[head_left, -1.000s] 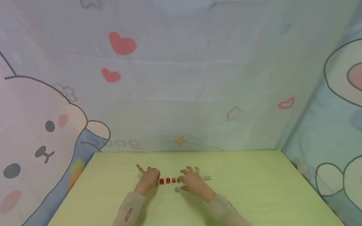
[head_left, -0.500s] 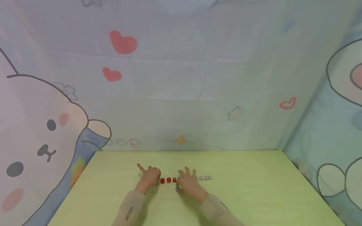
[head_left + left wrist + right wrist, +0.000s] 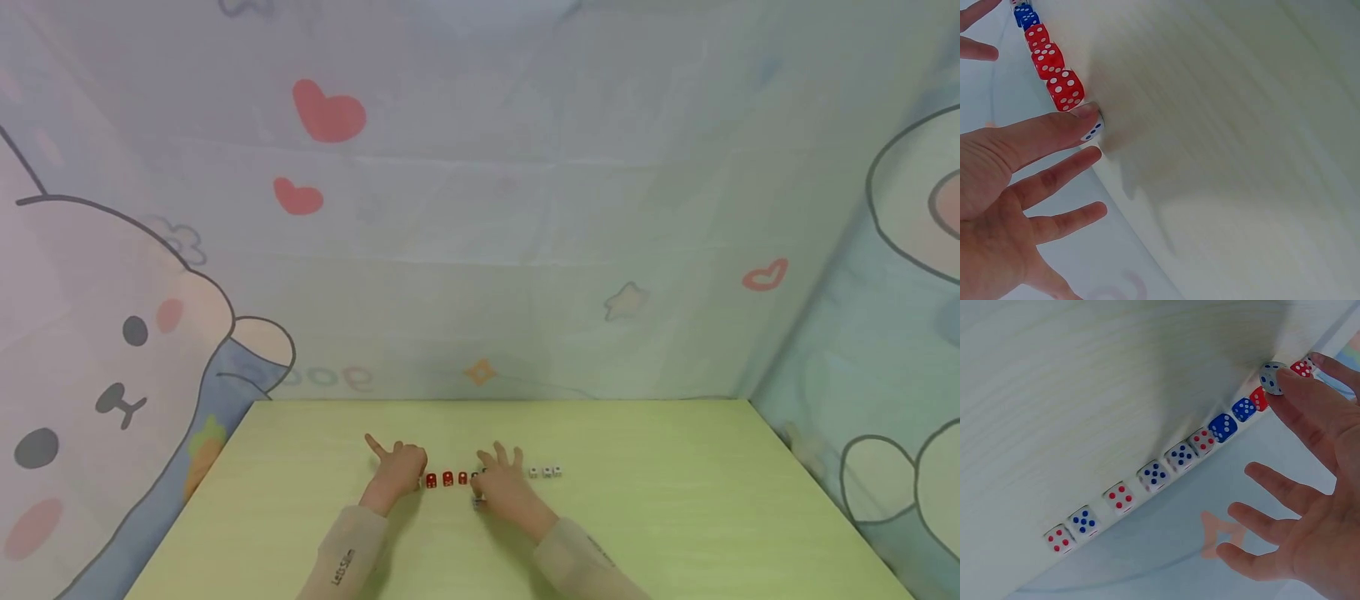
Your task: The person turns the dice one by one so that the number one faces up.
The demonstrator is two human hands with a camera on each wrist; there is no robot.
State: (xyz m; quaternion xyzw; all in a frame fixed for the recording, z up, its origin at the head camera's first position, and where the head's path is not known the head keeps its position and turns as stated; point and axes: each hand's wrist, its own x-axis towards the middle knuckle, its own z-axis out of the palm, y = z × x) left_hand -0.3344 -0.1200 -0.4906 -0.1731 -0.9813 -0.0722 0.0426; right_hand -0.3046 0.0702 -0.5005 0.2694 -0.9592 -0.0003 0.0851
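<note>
A row of dice runs across the table. My left hand [image 3: 399, 471] is at its left end, pinching a white die with blue pips [image 3: 1093, 128], partly hidden by the thumb. Beside that die stand several red dice [image 3: 1065, 90], then blue dice [image 3: 1223, 428], then white dice with red or blue pips [image 3: 1154, 475] toward the right end. My right hand [image 3: 506, 492] pinches another white die with blue pips [image 3: 1269, 378] between thumb and index finger, on the near side of the row. Its other fingers spread over the row and hide part of it in the head view.
The pale yellow-green table [image 3: 660, 500] extends on both sides of the hands. Behind it hangs a printed cloth [image 3: 480, 208] with hearts and stars, meeting the table's far edge. More printed cloth with cartoon animals [image 3: 900, 333] hangs at the sides.
My right hand has come down to the separate white die, taken hold of it and shifted it slightly right. More white dice at the right now show. My left hand has stayed in place.
</note>
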